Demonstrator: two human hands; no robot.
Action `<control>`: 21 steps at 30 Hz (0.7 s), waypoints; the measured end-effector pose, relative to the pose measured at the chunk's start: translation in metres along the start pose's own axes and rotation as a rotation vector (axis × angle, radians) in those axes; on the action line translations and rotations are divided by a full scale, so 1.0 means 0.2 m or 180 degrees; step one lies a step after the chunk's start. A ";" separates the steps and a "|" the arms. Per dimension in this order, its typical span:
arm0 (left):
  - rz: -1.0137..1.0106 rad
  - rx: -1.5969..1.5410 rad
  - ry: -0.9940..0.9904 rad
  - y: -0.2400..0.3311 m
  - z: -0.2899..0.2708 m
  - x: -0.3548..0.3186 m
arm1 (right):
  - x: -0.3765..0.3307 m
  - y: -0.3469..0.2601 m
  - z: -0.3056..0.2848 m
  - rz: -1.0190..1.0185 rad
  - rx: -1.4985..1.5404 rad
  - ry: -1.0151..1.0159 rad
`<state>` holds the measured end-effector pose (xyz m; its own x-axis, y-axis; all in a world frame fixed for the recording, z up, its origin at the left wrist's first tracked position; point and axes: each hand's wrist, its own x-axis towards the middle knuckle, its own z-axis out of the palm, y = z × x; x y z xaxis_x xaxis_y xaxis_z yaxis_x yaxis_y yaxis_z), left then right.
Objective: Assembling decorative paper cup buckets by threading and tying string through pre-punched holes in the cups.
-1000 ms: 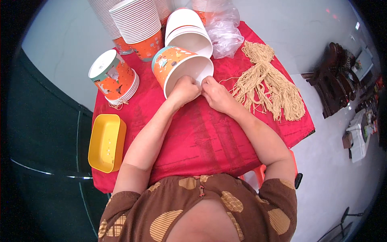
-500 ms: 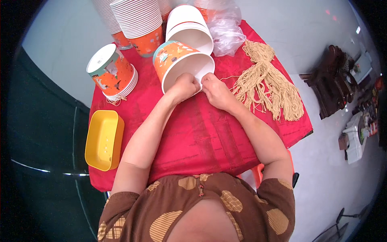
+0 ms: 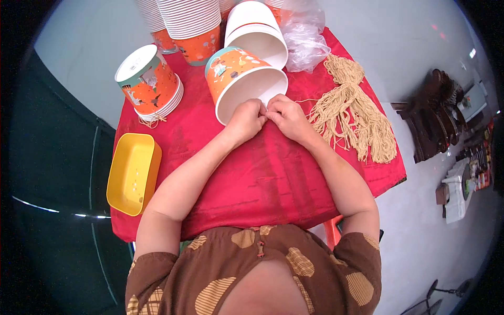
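Observation:
A paper bucket (image 3: 236, 73), orange with printed figures and a teal band, lies on its side with its white mouth toward me. My left hand (image 3: 248, 121) and my right hand (image 3: 289, 118) meet at its near rim, fingertips pinched together. Behind my right hand a thin tan cord (image 3: 305, 100) runs toward a tied bundle of the same cord (image 3: 350, 113). It appears to come from that hand; whatever is between the left fingertips is too small to make out.
On the red cloth (image 3: 262, 184), a yellow tub (image 3: 131, 173) holding small pale bits sits left. Upside-down buckets (image 3: 152, 84) with loose cord below stand beyond it. Tall bucket stacks (image 3: 190, 21), white-mouthed buckets (image 3: 262, 44) and a clear plastic bag (image 3: 304, 47) fill the back.
Both hands have drawn closer together and slightly nearer to me, their fingertips now meeting just off the bucket's rim. The whole view has shifted a little.

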<state>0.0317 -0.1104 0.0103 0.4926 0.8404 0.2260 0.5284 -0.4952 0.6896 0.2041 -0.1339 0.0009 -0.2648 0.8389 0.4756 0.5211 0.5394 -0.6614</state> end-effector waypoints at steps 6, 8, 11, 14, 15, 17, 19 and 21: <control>0.0195 0.0029 0.0482 -0.01 0.04 -0.03 | -0.02 -0.05 0.01 -0.0023 0.0013 0.0180; 0.0225 0.0018 0.0549 -0.02 0.04 -0.03 | -0.02 -0.09 0.01 -0.0015 -0.0136 0.0274; 0.0210 0.0008 0.0606 -0.03 0.05 -0.03 | -0.03 -0.13 0.01 0.0163 -0.0391 0.0353; 0.0310 -0.0051 0.0583 -0.04 0.04 -0.02 | -0.04 -0.16 0.01 0.0209 -0.0456 0.0293; 0.0303 -0.0051 0.0592 -0.04 0.03 -0.02 | -0.06 -0.20 0.01 -0.0078 -0.0641 0.0185; 0.0294 -0.0257 0.0496 -0.04 0.02 -0.03 | -0.09 -0.25 0.05 -0.0611 -0.0931 0.0055; 0.0237 -0.0321 0.0488 -0.04 0.01 -0.04 | -0.12 -0.37 0.05 -0.1143 -0.0957 -0.0240; 0.0200 -0.0363 0.0499 -0.03 0.01 -0.04 | -0.13 -0.42 0.07 -0.2030 -0.0911 -0.0313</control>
<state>0.0254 -0.1151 0.0038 0.4037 0.8371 0.3692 0.4139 -0.5270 0.7423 0.1561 -0.2008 0.0368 -0.6547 0.3755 0.6561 0.4293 0.8991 -0.0862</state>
